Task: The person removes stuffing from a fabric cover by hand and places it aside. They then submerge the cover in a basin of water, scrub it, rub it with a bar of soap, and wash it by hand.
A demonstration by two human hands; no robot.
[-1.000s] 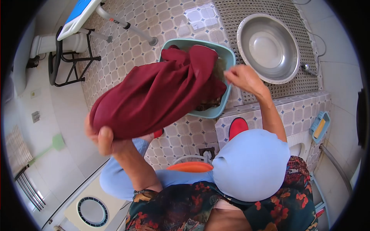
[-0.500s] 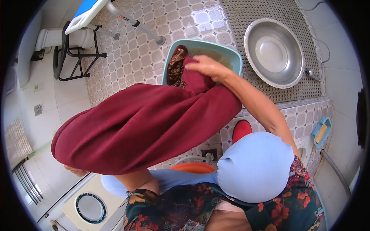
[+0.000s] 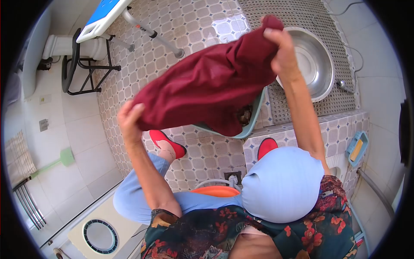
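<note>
A dark red garment point(image 3: 202, 82) is stretched out between my two hands in the head view. On the left, my left hand point(image 3: 130, 121) grips one end, its thumb on top of the fabric. Farther up on the right, my right hand point(image 3: 284, 52) clutches the other end. Beneath the cloth stands a teal basin point(image 3: 255, 123), mostly covered, with its lower right rim showing. A bit of dark patterned fabric point(image 3: 244, 114) shows at the basin's inner side. A lower fold of the garment hangs over the basin's near edge.
At right, a steel basin point(image 3: 317, 64) sits on a perforated mat point(image 3: 289, 105). A shower chair point(image 3: 97, 21) and a black-framed stool point(image 3: 82, 71) stand at upper left. My red shoes point(image 3: 179, 149) are on the tiled floor, near an orange basin point(image 3: 215, 191). A soap dish point(image 3: 357, 149) is at right.
Both hands have moved away from my body with the garment, the right one rising out of the basin. The garment now spans over the basin, and my left hand shows from behind it.
</note>
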